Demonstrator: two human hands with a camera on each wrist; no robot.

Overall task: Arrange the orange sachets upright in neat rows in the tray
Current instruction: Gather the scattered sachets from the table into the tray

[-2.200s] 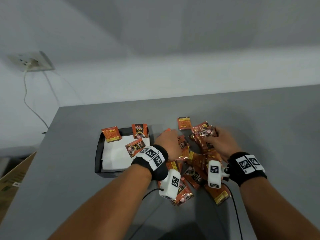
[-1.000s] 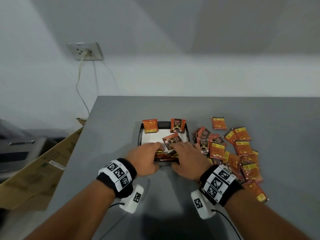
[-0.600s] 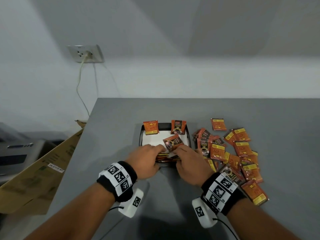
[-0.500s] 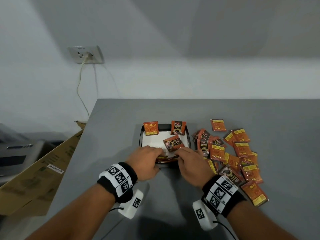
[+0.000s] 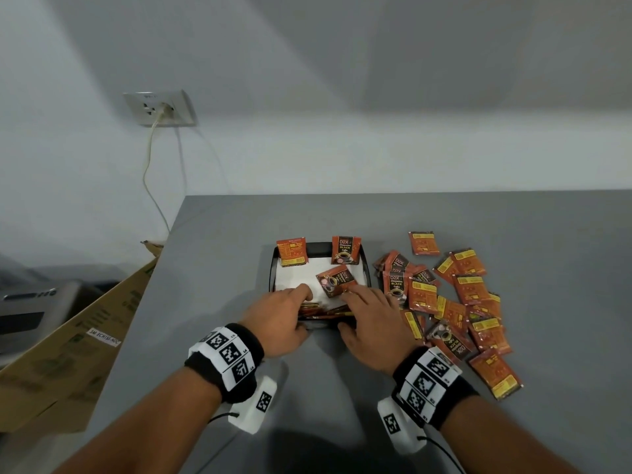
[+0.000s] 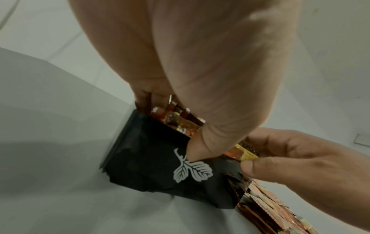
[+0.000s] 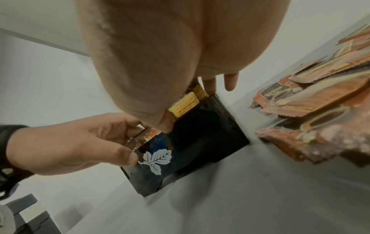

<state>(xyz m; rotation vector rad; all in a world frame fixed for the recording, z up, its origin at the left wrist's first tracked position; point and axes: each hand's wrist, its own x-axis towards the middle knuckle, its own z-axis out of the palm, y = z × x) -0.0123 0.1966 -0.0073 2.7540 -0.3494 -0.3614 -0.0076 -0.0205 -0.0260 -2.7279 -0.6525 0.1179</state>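
A black tray (image 5: 272, 275) lined with white paper sits mid-table. Two orange sachets (image 5: 291, 252) stand against its far wall, and a third (image 5: 337, 280) leans loose in the middle. My left hand (image 5: 280, 313) and right hand (image 5: 367, 309) meet at the near wall. Both pinch a row of sachets (image 5: 325, 309) standing on edge there. In the left wrist view my left hand (image 6: 200, 79) has its thumb on the tray's outer wall (image 6: 150, 158), fingers behind the sachets. My right hand (image 7: 160, 55) grips likewise on the right end. A loose pile of sachets (image 5: 455, 302) lies to the right.
The grey table's left edge (image 5: 160, 268) drops off beside a cardboard box (image 5: 68, 354). A wall socket (image 5: 160, 109) with a hanging cable sits far left. The loose pile (image 7: 310, 110) almost touches the tray's right wall.
Both hands left the loose pile and came to the tray's near wall with a bundle of sachets. Over the last second they only shifted slightly there.
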